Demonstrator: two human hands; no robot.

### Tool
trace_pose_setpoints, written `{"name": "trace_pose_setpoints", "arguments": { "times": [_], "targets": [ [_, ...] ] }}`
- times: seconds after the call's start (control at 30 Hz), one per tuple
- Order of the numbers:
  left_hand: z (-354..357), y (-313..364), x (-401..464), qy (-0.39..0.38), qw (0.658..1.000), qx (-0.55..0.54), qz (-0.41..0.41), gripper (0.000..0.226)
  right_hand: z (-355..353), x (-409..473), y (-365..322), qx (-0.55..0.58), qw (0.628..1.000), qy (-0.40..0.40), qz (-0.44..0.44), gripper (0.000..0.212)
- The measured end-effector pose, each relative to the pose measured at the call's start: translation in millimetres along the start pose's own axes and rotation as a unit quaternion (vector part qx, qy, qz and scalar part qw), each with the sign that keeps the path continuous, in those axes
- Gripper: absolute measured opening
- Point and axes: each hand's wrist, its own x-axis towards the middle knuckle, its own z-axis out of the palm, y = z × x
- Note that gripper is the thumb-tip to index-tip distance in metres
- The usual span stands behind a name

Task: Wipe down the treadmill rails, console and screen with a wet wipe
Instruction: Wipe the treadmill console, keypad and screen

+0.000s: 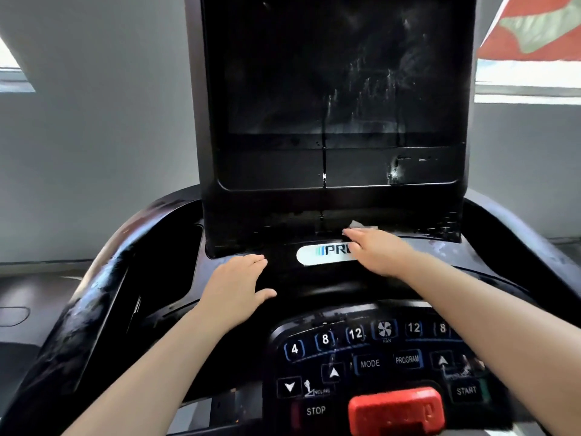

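The person's left hand [237,286] lies flat on the black console [176,265], fingers straight and close together, thumb out to the side, and it holds nothing. To the right of it, the right hand [379,251] is also flat, fingers straight, and it presses down on a wet wipe [361,225]. Only a small pale bit of the wipe peeks out past the fingertips, right where the console meets the bottom of the screen housing. This hand covers part of a white logo badge [320,254] that sits between the two hands. Above the hands stands the big dark screen [330,73], with wet streaks and drips on its right half. Lower down, near the person, is the button panel [367,363], with number keys, a fan key, MODE, PROGRAM, STOP and START. A red safety key [396,410] sits at the bottom of it. At far right, the console's curved edge [534,247] looks smeary and damp.
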Motion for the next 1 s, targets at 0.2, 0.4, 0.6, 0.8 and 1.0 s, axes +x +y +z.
{"name": "trace_pose_setpoints", "arguments": {
  "times": [0.2, 0.4, 0.6, 0.8, 1.0],
  "targets": [
    [-2, 3, 2, 0.000, 1.000, 0.017, 0.001, 0.066, 12, 0, -45, 0.062, 0.996, -0.001, -0.063, 0.043],
    [-3, 2, 2, 0.010, 1.000, 0.026, 0.008, 0.066, -1, -8, 15, -0.034, 0.999, 0.016, 0.018, 0.047],
    [-2, 6, 2, 0.014, 1.000, 0.021, 0.010, 0.066, 8, -12, -25, 0.040, 0.996, 0.012, -0.080, 0.046],
    [3, 2, -1, 0.036, 0.999, -0.029, 0.005, 0.066, 13, -24, -55, -0.058, 0.961, -0.070, -0.261, 0.051],
    [11, -4, -19, 0.087, 0.991, -0.099, -0.004, 0.057, 4, -22, -5, -0.069, 0.981, -0.036, -0.180, 0.055]
  ]
}}
